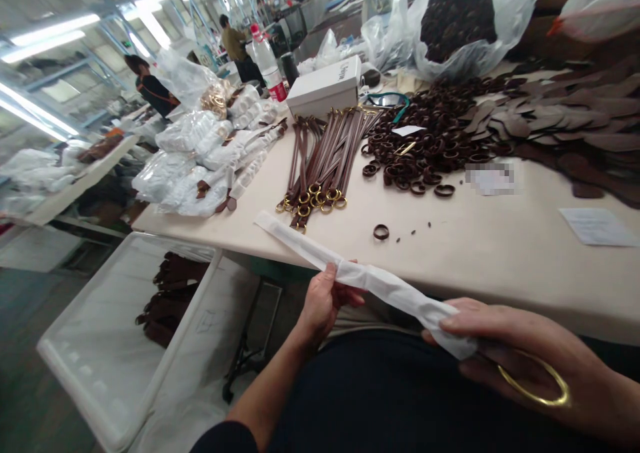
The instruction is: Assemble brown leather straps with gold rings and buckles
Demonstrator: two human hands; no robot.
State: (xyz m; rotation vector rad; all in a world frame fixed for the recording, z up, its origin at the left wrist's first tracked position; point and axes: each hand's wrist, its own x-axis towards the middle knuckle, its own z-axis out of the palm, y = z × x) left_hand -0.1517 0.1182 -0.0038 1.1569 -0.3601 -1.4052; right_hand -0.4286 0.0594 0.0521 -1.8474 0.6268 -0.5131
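Fluorescent tubes (55,30) light a workshop in which two people (235,43) (150,89) occupy the background. A pale worktable (480,253) spans the frame; a white bin (87,346) containing dark brown parts (167,309) stands beside it. White-wrapped bundles (185,173) occupy the table's far left portion. Flat brown pieces (565,119) and a heap of dark loops (430,146) occupy the right. Between them, a sheaf of brown straps (327,163) lies uncovered, brass ring ends toward the wearer. The long white sleeve (390,286) is located above the near table edge, extended diagonally between both hands. Left hand (320,299): pinches the sleeve near its middle. Right hand (540,353): grips the sleeve's near end, with a brass ring (564,394) exposed at the palm. Status, as judged: one unit is partly or fully sleeved, with its ring outside; the sheaf is unsleeved. Contents and closure of the sleeve cannot be verified.
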